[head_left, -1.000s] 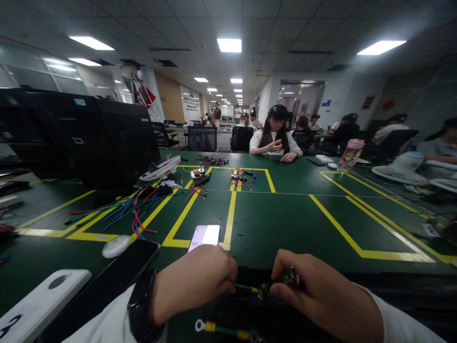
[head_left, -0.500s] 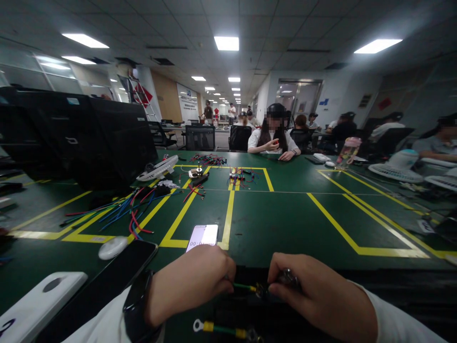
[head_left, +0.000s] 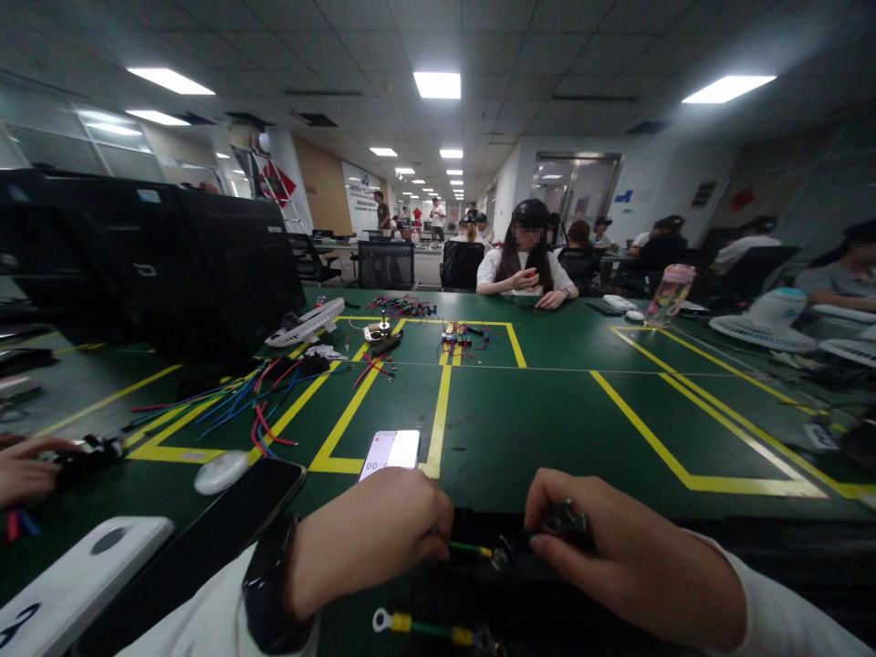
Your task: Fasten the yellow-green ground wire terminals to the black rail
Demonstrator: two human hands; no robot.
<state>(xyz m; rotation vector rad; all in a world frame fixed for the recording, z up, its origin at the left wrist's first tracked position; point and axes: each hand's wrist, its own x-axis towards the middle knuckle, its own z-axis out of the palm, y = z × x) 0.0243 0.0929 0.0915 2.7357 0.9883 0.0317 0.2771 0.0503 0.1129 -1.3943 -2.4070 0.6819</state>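
My left hand (head_left: 390, 516), wearing a black watch (head_left: 268, 584), is closed on a short green ground wire (head_left: 465, 548) with a yellow sleeve. The wire's far end meets a shiny metal fastener (head_left: 503, 553). To the right of that end, my right hand (head_left: 616, 547) is closed round a dark, shiny metal piece (head_left: 567, 522), mostly hidden by the fingers, so its kind is unclear. A gap shows between the right fingertips and the fastener. Below both hands lies a second green wire (head_left: 434, 630) with a silver ring terminal (head_left: 381, 620) at its left end.
A lit phone (head_left: 391, 452) lies beyond my left hand. Left are a dark phone (head_left: 225, 520), a white power bank (head_left: 88, 575), a round white case (head_left: 221, 473) and loose wires (head_left: 260, 411). Another person's hand (head_left: 31, 470) holds black parts. A co-worker (head_left: 526, 255) sits opposite.
My right hand has moved slightly right, away from the fastener, with the dark metal piece in it. My left hand stays almost still. Another person's hand has come in at the left edge.
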